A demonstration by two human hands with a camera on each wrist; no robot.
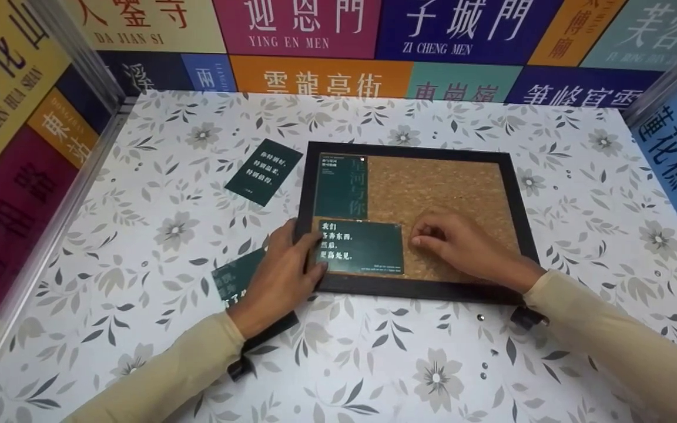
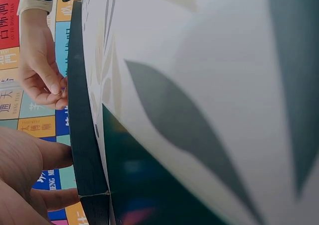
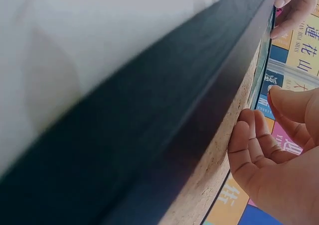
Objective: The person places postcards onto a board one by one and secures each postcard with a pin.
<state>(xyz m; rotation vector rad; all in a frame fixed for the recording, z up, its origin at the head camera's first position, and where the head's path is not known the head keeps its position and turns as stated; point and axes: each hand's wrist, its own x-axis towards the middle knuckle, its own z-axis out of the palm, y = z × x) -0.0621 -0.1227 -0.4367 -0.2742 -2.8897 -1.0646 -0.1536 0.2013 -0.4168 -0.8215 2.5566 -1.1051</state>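
Observation:
A black-framed cork board [image 1: 441,188] lies on the table. My left hand [image 1: 282,273] grips its left edge, thumb over the frame [image 2: 88,115]. Two dark green cards lie on the cork: an upright card [image 1: 338,191] at upper left and a sideways card [image 1: 368,249] with white lettering below it. Right of that card, my right hand [image 1: 453,238] is over the cork, fingers curled, thumb and forefinger pinched together. Between those fingertips, the left wrist view shows a tiny thing that looks like a thumbtack [image 2: 61,92], mostly hidden.
A green card [image 1: 264,172] lies left of the board. Another green card [image 1: 235,276] is partly covered by my left hand and wrist. Several small metallic tacks [image 1: 481,318] are scattered in front of the board. Colourful lettered panels [image 1: 303,29] stand behind the flower-patterned tabletop [image 1: 180,229].

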